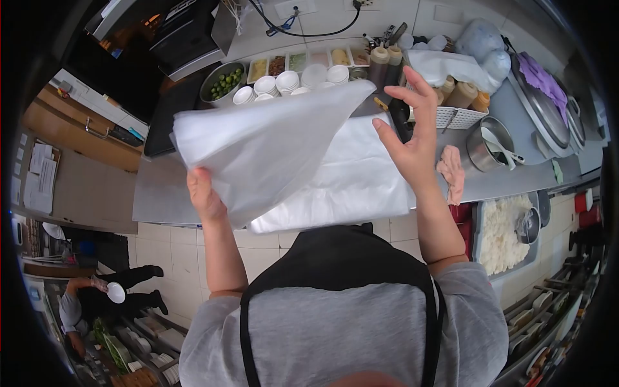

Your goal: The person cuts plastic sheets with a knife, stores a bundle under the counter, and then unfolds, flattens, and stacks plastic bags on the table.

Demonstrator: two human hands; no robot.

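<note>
My left hand pinches the near left edge of some thin, translucent plastic sheets, with the thumb on top. They are lifted and slanted, and one corner reaches up to the right. Whether they are flat sheets or bags, I cannot tell. Beneath them, a stack of the same white plastic lies on the steel counter's front part. My right hand hovers above the right side of that stack, fingers curved and spread apart, holding nothing.
White lidded cups and a pot of green limes stand behind the sheets. Sauce bottles fill a white basket at the back right. A pink cloth and steel pot sit rightward. Another person is at lower left.
</note>
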